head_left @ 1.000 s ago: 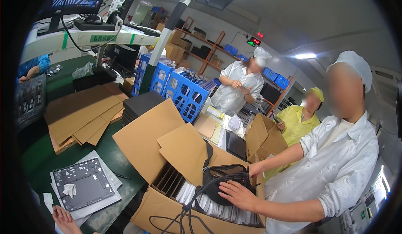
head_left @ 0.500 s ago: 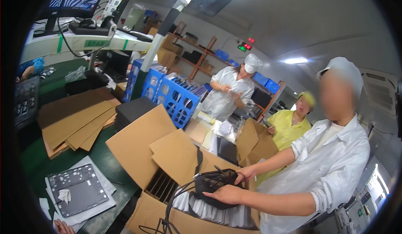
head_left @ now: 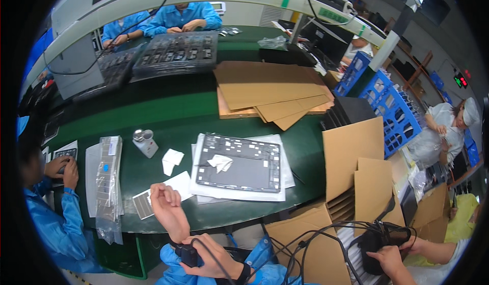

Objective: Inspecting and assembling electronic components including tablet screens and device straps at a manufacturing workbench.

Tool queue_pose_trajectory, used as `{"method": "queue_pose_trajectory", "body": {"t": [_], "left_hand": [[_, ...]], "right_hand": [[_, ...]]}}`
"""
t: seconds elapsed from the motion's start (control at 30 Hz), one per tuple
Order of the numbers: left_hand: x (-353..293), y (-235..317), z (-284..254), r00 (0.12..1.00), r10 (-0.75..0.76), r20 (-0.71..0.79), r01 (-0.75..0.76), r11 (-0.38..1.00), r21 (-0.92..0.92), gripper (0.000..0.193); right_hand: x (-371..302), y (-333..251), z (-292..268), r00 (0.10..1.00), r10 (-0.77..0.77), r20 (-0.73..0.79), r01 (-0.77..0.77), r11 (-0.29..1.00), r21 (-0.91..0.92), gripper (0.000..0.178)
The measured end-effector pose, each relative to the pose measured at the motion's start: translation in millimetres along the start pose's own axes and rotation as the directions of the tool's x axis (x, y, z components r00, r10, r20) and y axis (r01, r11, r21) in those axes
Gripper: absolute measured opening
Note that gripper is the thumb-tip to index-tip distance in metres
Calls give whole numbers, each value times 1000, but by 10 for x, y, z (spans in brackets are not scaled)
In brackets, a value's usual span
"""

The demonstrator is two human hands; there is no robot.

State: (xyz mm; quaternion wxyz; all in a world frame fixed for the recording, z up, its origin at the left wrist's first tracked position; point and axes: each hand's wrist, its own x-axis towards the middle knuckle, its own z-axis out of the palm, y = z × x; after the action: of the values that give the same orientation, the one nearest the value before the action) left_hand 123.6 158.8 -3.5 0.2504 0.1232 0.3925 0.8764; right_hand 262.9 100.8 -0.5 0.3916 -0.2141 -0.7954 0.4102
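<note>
My left hand (head_left: 168, 208) is raised at the near table edge, palm turned up, fingers loosely curled and apart with nothing in them. At its wrist sits a small black box-shaped device (head_left: 188, 255) with a black cable. My right hand (head_left: 216, 258) grips that device from the right side, and a black band circles my right wrist. Beyond my left hand lies a dark flat tablet-like panel (head_left: 239, 170) on white sheets, with a crumpled white wipe (head_left: 220, 163) on top. A grey striped strip (head_left: 143, 205) and white paper (head_left: 179, 184) lie closest to my left hand.
A metal-topped dispenser bottle (head_left: 145, 143), a plastic-wrapped strip pack (head_left: 108, 183) and cardboard sheets (head_left: 270, 86) lie on the green table (head_left: 173, 104). At right, a co-worker's hands (head_left: 389, 259) hold a black bag-like item (head_left: 372, 247) with cables over an open carton (head_left: 305, 239). Another person (head_left: 56, 219) sits left.
The view has swung left. My left hand, barely showing at the edge before, is now raised mid-view, and my right hand has come into view on the black device.
</note>
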Motion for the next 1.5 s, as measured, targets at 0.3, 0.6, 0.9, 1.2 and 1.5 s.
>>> {"method": "queue_pose_trajectory", "body": {"t": [0.3, 0.6, 0.9, 1.2, 1.5], "left_hand": [[257, -106, 376, 816, 81, 572, -509, 568, 647, 7], [481, -793, 546, 428, -262, 865, -883, 82, 461, 26], [493, -746, 536, 367, -212, 905, -911, 113, 396, 16], [-115, -482, 418, 497, -546, 674, 231, 833, 503, 15], [-380, -551, 274, 759, -423, 495, 131, 844, 520, 22]], "right_hand": [[146, 205, -501, 990, -15, 139, 30, 993, -111, 82], [88, 555, -1007, 959, 229, -164, -267, 927, -264, 45], [167, 708, -1262, 881, 307, -359, -403, 885, -233, 27], [514, 672, -1293, 851, 392, -350, -357, 920, 161, 23], [494, 640, -816, 829, 438, -349, -360, 894, 266, 27]]}}
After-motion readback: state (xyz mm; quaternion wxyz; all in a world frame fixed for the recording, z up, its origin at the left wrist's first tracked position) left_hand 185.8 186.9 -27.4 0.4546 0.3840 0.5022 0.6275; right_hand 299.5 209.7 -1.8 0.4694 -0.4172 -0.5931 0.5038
